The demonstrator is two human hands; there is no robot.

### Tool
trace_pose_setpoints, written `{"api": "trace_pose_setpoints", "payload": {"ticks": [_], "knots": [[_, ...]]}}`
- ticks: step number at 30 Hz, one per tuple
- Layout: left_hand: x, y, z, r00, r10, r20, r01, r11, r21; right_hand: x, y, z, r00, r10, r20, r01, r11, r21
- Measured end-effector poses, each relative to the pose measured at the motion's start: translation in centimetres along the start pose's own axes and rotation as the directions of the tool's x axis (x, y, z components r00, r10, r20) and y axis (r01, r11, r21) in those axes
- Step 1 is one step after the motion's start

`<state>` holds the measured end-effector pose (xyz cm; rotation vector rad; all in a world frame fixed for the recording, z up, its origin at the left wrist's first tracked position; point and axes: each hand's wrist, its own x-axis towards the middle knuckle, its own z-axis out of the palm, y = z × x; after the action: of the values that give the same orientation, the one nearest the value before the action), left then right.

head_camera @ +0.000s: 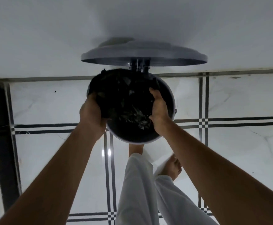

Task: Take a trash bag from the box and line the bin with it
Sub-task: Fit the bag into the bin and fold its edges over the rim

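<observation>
A round grey pedal bin (pixel 168 101) stands on the tiled floor against the white wall, its lid (pixel 144 57) raised upright. A crumpled black trash bag (pixel 126 98) fills the bin's mouth. My left hand (pixel 92 112) grips the bag's edge at the left side of the rim. My right hand (pixel 159 111) grips the bag's edge over the right part of the opening. The bag covers the far-left rim; the near and right rim show bare grey. The box is not in view.
White floor tiles with black stripe borders (pixel 204 124) surround the bin. A dark vertical strip (pixel 1 127) runs along the left. My legs in white trousers (pixel 139 184) and bare feet stand just in front of the bin.
</observation>
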<state>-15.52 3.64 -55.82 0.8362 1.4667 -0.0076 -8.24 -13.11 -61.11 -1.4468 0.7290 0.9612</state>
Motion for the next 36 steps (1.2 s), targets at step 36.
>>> {"api": "trace_pose_setpoints", "payload": {"ticks": [36], "knots": [[2.8,-6.0,-8.2,0.949,-0.202,0.243,0.157,0.968,0.195,-3.4,4.9,-16.2,0.925,0.249,0.288,-0.343,0.872,0.348]]}}
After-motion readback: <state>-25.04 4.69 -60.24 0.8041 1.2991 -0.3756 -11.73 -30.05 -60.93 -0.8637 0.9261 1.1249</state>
